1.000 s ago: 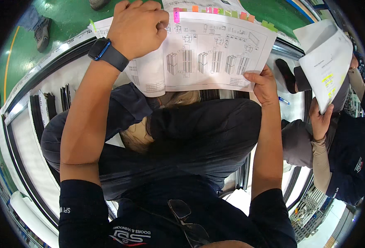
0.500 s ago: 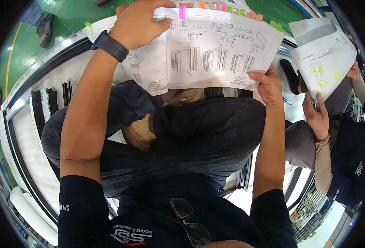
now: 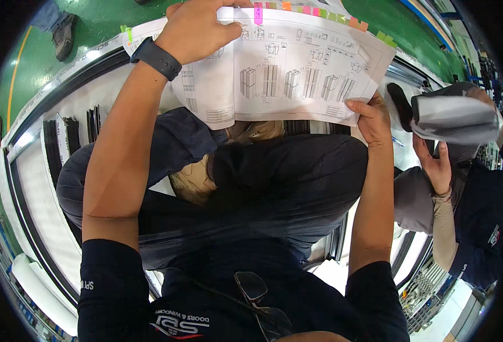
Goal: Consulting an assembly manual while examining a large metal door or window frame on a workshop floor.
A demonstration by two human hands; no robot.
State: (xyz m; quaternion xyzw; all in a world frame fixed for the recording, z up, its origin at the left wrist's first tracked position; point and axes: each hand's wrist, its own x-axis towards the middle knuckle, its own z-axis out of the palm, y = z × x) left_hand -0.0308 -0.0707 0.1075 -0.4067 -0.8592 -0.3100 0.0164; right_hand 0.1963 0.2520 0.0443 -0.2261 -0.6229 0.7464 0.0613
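An open manual (image 3: pixel 297 74) with line drawings of profiles is held up in front of me, over my crossed legs. Coloured index tabs stick out along its far edge. My left hand (image 3: pixel 197 31), with a dark watch on the wrist, grips the far side of the manual near its fold; some of its fingers are hidden behind the pages. At the near right corner, my right hand (image 3: pixel 372 121) pinches the pages with the thumb on top. A pair of glasses (image 3: pixel 263 302) hangs at my chest.
To my right sits a co-worker (image 3: pixel 462 205) handling sheets of paper (image 3: pixel 456 119). A blue pen (image 3: pixel 397 141) lies between us. Dark frame profiles (image 3: pixel 26 211) and black strips (image 3: pixel 52 145) lie at left. Another person's shoe (image 3: pixel 63 37) stands on the green floor (image 3: pixel 38 62).
The co-worker's papers have been turned over and lowered, and now look folded edge-on. My manual has shifted very slightly to the right; both my hands keep their hold.
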